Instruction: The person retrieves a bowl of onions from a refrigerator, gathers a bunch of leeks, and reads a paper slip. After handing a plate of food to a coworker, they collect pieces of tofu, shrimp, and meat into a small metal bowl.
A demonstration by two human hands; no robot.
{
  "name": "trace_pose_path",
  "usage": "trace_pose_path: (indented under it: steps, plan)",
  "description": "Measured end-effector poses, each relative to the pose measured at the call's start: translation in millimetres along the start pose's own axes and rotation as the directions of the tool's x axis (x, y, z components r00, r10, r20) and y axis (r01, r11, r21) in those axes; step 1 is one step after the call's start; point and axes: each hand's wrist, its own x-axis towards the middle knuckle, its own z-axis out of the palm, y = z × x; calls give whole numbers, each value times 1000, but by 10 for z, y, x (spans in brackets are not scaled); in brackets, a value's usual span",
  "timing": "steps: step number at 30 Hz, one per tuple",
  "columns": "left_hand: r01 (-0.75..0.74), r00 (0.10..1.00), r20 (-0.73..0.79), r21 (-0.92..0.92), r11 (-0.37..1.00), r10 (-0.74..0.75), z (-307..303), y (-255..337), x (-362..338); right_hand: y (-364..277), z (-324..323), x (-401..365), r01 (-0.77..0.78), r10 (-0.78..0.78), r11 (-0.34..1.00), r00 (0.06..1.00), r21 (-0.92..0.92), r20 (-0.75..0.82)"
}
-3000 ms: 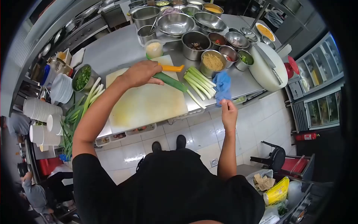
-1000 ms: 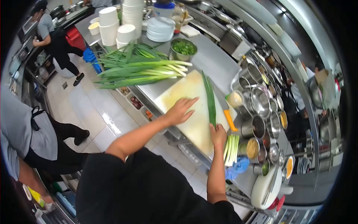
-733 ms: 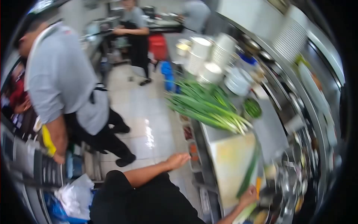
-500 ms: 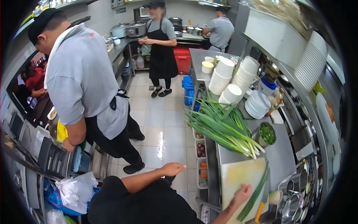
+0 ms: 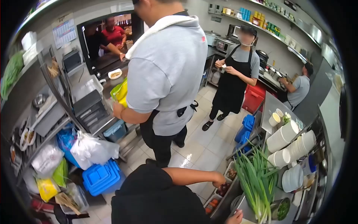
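Observation:
My left hand (image 5: 219,180) reaches down over the counter's side to a bin of red onions (image 5: 223,189), its fingertips hidden against the onions. Low in the view, my right hand (image 5: 235,217) rests by the counter edge, fingers curled together with nothing visible in them; the frame cuts off part of it. A corner of the cutting board (image 5: 247,221) shows beside that hand. On the counter to the right lies a big bunch of spring onions (image 5: 257,183). A metal container of chopped greens (image 5: 276,210) stands near their white ends.
Carrots (image 5: 212,204) sit in the neighbouring bin. White bowls (image 5: 282,138) and tubs are stacked farther along the counter. A person in grey (image 5: 167,71) stands close ahead at the left; another in a black apron (image 5: 235,78) faces this way. A blue lidded box (image 5: 102,177) is on the floor.
The view has swung left. My left hand has moved from in front of my body to the onion bin. My right hand has drawn toward the counter edge, away from the knife and the single green stalk.

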Motion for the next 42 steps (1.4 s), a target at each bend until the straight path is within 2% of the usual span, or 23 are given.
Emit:
trace_pose_path:
  steps: [1,2,3,5,7,9,11,13,17,18,19,21,23,25,27,29,31,33,35,37,40,41,42]
  plan:
    - [-4,999,40,38,999,2,235,-108,349,-219,-15,104,14,-14,1000,1000,-16,-2]
    - [-56,991,-128,-73,996,46,280,-31,280,-458,-28,179,25,-24,1000,995,-11,93]
    - [-75,990,-126,-66,995,66,397,11,225,-551,-76,195,24,-23,1000,984,0,177]
    - [-338,917,-351,-439,833,187,627,154,191,-159,-377,109,-15,14,999,1000,34,12]
    - [-356,918,-70,-580,733,390,644,246,-67,110,-527,12,-67,82,994,978,85,-194]
    - [-247,959,7,-467,849,282,1093,142,-109,221,-584,-7,-55,100,978,970,203,-221]
    - [-46,994,53,-616,786,100,840,241,-325,381,-701,-176,-96,148,968,964,230,-220]
    - [-238,951,-308,-655,717,34,1016,83,-238,580,-746,-370,-78,100,993,960,93,-261]
    - [157,969,-65,-586,795,-238,615,-116,-409,766,-937,-737,-112,120,993,956,43,-267]
    - [172,953,-104,-584,793,-284,601,-125,-424,796,-982,-816,-125,124,992,952,12,-281]
    - [183,937,-143,-578,795,-319,603,-127,-412,742,-1013,-864,-141,125,989,948,-37,-292]
    - [8,950,-239,-626,780,-201,730,-230,-296,679,-1043,-898,-185,141,977,932,-104,-335]
    - [50,963,-185,-591,805,-195,939,-292,-112,598,-1048,-912,-180,140,982,909,-65,-394]
    - [118,985,22,-806,579,-171,729,-125,-118,545,-1025,-892,-159,139,987,884,-8,-447]
    - [48,983,-24,-924,380,-183,755,-266,70,799,-996,-962,-153,139,988,872,7,-470]
    - [-126,991,-117,-980,-151,-69,342,-150,19,890,-1049,-1025,-162,153,987,884,17,-441]
    - [-300,951,-302,-862,-408,-61,-81,101,-205,827,-1088,-1073,-167,168,985,902,36,-399]
    - [-365,916,-400,-834,-414,-2,-209,62,-333,856,-1056,-1020,-186,180,982,885,28,-428]
    - [-466,865,-464,-884,36,-191,-34,-74,-353,968,-1004,-995,-86,86,996,890,21,-447]
    - [-383,875,-386,-921,70,-294,100,-73,-378,813,-991,-952,-140,118,990,895,-19,-429]
    - [-189,872,-374,-853,486,-317,698,-48,-399,632,-964,-902,-155,132,988,909,-27,-395]
    - [-121,857,-382,-802,585,-346,1032,-119,-322,631,-930,-866,-145,122,989,913,-29,-390]
    - [-8,872,-293,-809,588,-391,1374,-189,-245,661,-903,-873,-114,87,993,909,-41,-407]
